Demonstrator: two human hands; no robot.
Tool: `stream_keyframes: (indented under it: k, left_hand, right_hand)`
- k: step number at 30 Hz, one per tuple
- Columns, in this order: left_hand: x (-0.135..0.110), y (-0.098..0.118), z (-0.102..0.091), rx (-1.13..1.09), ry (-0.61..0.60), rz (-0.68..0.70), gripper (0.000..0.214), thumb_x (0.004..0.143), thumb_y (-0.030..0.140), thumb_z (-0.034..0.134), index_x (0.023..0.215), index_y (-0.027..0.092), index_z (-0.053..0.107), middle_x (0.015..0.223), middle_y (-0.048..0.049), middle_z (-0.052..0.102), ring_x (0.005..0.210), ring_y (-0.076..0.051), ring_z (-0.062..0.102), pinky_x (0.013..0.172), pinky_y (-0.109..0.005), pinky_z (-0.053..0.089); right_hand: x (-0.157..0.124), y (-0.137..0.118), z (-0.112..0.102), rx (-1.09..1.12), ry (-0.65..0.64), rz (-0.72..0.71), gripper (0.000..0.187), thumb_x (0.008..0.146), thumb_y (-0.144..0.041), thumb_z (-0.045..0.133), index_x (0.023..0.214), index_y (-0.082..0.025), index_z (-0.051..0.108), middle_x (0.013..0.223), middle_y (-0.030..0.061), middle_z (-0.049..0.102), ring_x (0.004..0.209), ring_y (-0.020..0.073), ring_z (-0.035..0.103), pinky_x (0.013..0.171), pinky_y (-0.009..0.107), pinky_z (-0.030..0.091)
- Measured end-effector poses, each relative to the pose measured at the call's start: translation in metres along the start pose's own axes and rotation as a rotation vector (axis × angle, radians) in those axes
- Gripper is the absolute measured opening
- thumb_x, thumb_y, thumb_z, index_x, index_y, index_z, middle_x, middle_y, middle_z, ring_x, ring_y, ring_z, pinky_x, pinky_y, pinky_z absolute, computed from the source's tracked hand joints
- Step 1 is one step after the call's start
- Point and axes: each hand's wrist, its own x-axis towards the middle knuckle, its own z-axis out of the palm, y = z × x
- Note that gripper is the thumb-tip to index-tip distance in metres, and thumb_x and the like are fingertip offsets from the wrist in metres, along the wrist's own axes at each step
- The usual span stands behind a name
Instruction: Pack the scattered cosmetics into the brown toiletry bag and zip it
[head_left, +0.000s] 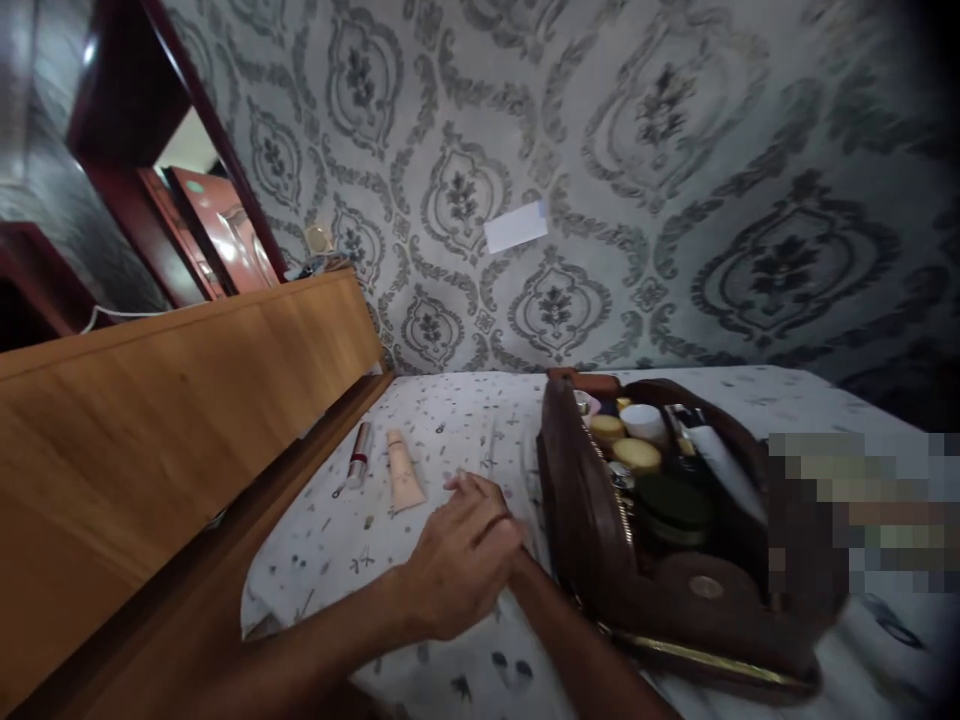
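My left hand [465,560] hovers over the white patterned bed sheet [442,410], just left of an open brown cosmetic bag [592,530]. Its fingers are curled together and lie over the end of my right forearm [570,640], so my right hand is hidden beneath it. I cannot make out what the fingers close on. A peach tube [405,472] and a small red-and-silver tube [360,455] lie on the sheet just beyond the hand. Inside the bag are yellow-lidded jars [636,455], a white-lidded jar [645,420] and a dark green jar [675,502].
A wooden headboard [172,410] runs along the left of the bed. Patterned grey wallpaper [600,200] rises behind, with a white slip [516,227] on it. A thin pencil-like item [491,450] lies on the sheet. A blurred patch [862,510] covers the right side.
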Motion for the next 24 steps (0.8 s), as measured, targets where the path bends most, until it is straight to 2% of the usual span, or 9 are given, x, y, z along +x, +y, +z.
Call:
stream_keyframes:
  k: [4,8,11,16,21,24]
  left_hand:
    - [-0.048,-0.036,0.008,0.046,-0.15,-0.335,0.019,0.092,0.014,0.038,0.092,0.02,0.055,0.09,-0.0073,0.062,0.085,-0.021,0.059,0.075,-0.034,0.052]
    - [-0.073,-0.081,0.003,0.089,-0.228,-0.7,0.017,0.092,0.015,0.04,0.097,0.022,0.054,0.1,-0.0073,0.062,0.098,-0.022,0.059,0.082,-0.034,0.05]
    - [-0.084,-0.11,0.004,0.059,-0.259,-0.897,0.012,0.093,0.019,0.041,0.1,0.022,0.05,0.106,-0.008,0.061,0.098,-0.02,0.06,0.083,-0.033,0.048]
    - [-0.085,-0.143,0.022,0.023,-0.344,-1.128,0.018,0.095,0.031,0.04,0.108,0.02,0.046,0.111,-0.0086,0.063,0.099,-0.019,0.061,0.08,-0.03,0.046]
    - [-0.064,-0.164,0.034,0.06,-0.382,-1.236,0.041,0.09,0.047,0.048,0.115,0.015,0.044,0.111,-0.0146,0.066,0.101,-0.028,0.064,0.076,-0.034,0.045]
    - [-0.053,-0.171,0.033,0.041,-0.398,-1.269,0.049,0.084,0.044,0.056,0.117,0.01,0.044,0.108,-0.02,0.066,0.098,-0.032,0.065,0.074,-0.035,0.046]
  right_hand:
    - [0.011,-0.005,-0.008,0.06,-0.151,0.028,0.061,0.069,-0.078,0.053,0.071,-0.018,0.063,0.056,0.003,0.059,0.046,0.0165,0.056,0.042,0.029,0.043]
    - [0.009,-0.008,-0.004,0.098,-0.189,0.069,0.059,0.069,-0.075,0.056,0.074,-0.016,0.062,0.056,0.0016,0.059,0.038,0.0114,0.052,0.037,0.023,0.035]
    - [0.006,-0.008,-0.004,0.119,-0.183,0.081,0.057,0.071,-0.072,0.058,0.075,-0.015,0.062,0.056,0.0012,0.059,0.038,0.0103,0.052,0.037,0.022,0.034]
    - [0.006,-0.007,-0.007,0.14,-0.185,0.083,0.054,0.071,-0.069,0.06,0.075,-0.015,0.063,0.056,0.0005,0.059,0.039,0.0096,0.051,0.038,0.021,0.033]
    - [0.007,-0.004,-0.005,0.151,-0.196,0.09,0.054,0.071,-0.069,0.059,0.076,-0.015,0.061,0.055,-0.0016,0.058,0.039,0.0086,0.051,0.039,0.02,0.032]
    - [0.005,-0.003,-0.002,0.139,-0.193,0.111,0.056,0.071,-0.072,0.055,0.075,-0.016,0.058,0.053,-0.0028,0.057,0.037,0.008,0.049,0.038,0.019,0.031]
